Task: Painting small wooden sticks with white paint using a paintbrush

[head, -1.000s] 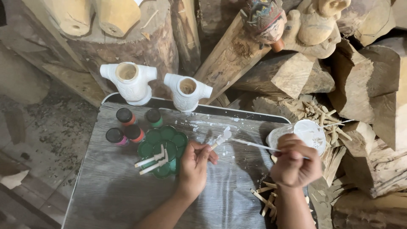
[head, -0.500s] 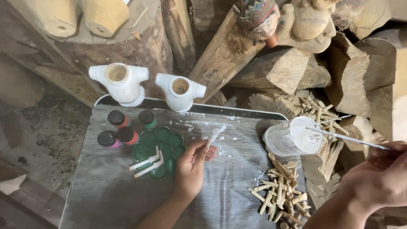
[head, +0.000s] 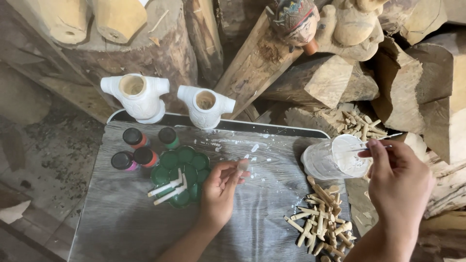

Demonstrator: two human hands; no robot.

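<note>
Grey wood-grain surface (head: 126, 223) set in front of stacked logs (head: 320, 82); white paint splatter near its top edge. Two white-primed carved torsos (head: 138, 97) stand at the back edge, side by side, apart.

Clear plastic cup (head: 335, 157) with white residue lies tilted at the right edge. Right hand (head: 398, 182) is clenched on a thin brush (head: 376, 140), tip at or in the cup mouth; can't tell if it touches liquid. Green flower-shaped palette (head: 182, 167) at left centre, two white-painted sticks (head: 167, 189) lying across it. Four small paint bottles (head: 141, 148) just left of the palette. Pile of bare wood pegs (head: 323, 223) below the cup.

Left hand (head: 221, 191) mid-surface, pinching a small peg (head: 241, 166) upright-ish at the fingertips, just right of the palette.

Step, by my read: loading or rinsing the brush mid peg painting. Next move needs the brush brought across to the held peg, steady pinch.

Versus half a second ago: right hand has come back in from the far right edge to the cup; left hand and peg roughly unchanged.
</note>
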